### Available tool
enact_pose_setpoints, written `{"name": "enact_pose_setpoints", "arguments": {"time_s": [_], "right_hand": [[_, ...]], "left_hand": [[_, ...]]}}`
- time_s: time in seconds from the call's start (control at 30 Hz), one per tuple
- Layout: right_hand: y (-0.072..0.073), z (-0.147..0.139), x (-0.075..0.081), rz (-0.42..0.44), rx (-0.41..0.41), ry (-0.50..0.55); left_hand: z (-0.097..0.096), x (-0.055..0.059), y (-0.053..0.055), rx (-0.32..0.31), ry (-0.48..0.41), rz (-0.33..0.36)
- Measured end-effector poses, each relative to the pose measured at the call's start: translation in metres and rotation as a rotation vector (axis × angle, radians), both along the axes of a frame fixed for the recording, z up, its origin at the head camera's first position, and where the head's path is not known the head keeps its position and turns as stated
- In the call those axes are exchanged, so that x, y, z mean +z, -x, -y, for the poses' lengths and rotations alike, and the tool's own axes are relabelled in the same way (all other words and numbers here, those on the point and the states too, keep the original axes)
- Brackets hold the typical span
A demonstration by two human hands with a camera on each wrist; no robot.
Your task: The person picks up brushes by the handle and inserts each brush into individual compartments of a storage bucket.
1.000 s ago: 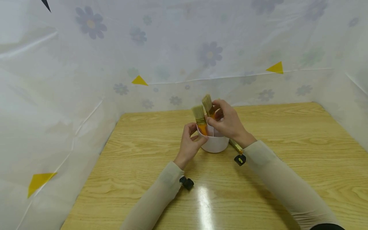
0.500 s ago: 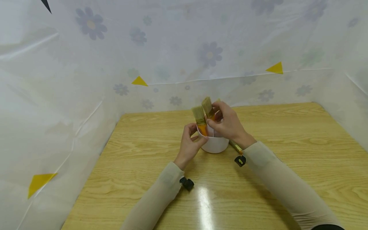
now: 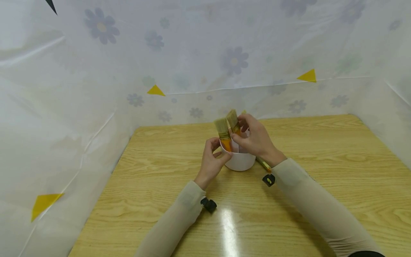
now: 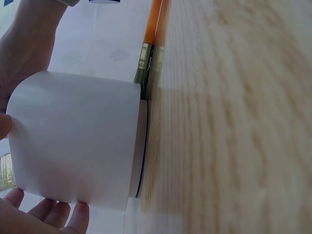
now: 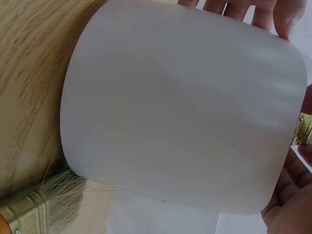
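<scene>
A white round holder (image 3: pixel 240 162) with an inner divider stands on the table. My left hand (image 3: pixel 212 162) grips its left side, thumb by the front rim and fingers around the wall. One paintbrush (image 3: pixel 221 126) leans in the left part of the holder, bristles up, its orange handle inside. My right hand (image 3: pixel 255 137) pinches a second paintbrush (image 3: pixel 232 119), bristles up, over the holder's opening; its lower handle is hidden behind the fingers. Behind the right hand shows a small bristle tip (image 3: pixel 244 112). In the right wrist view the holder's wall (image 5: pixel 180 107) fills the middle.
Another paintbrush (image 3: pixel 264 164) lies on the wooden table (image 3: pixel 167 171) just right of the holder; its bristles (image 5: pixel 68 195) reach the holder's base in the right wrist view. A flowered plastic sheet (image 3: pixel 192 64) with yellow triangles hangs behind and at the sides.
My right hand has sunk slightly, lowering the pinched paintbrush a little toward the holder. A bristle tip has come into sight behind that hand. My left hand and the holder have stayed put.
</scene>
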State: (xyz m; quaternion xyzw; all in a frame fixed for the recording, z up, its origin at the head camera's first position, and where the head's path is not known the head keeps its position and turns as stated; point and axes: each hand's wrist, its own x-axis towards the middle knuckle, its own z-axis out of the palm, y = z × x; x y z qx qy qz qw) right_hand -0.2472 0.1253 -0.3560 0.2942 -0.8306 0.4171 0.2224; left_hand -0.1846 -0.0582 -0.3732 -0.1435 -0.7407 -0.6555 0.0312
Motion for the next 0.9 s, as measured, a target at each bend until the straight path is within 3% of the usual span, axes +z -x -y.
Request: {"name": "enact_pose_setpoints", "arguments": {"time_s": [0.27, 0.63, 0.9], "right_hand": [[0.0003, -0.0006, -0.0038, 0.021, -0.017, -0.023], [0.0017, -0.0005, -0.0052, -0.064, -0.089, -0.097], [0.0015, -0.0011, -0.0065, -0.032, -0.102, -0.105]], "left_hand": [[-0.0001, -0.0008, -0.0005, 0.0, -0.002, -0.001], [-0.0006, -0.0015, 0.0012, -0.012, -0.018, -0.009], [-0.0008, -0.0011, 0.0003, -0.013, -0.019, -0.001]]}}
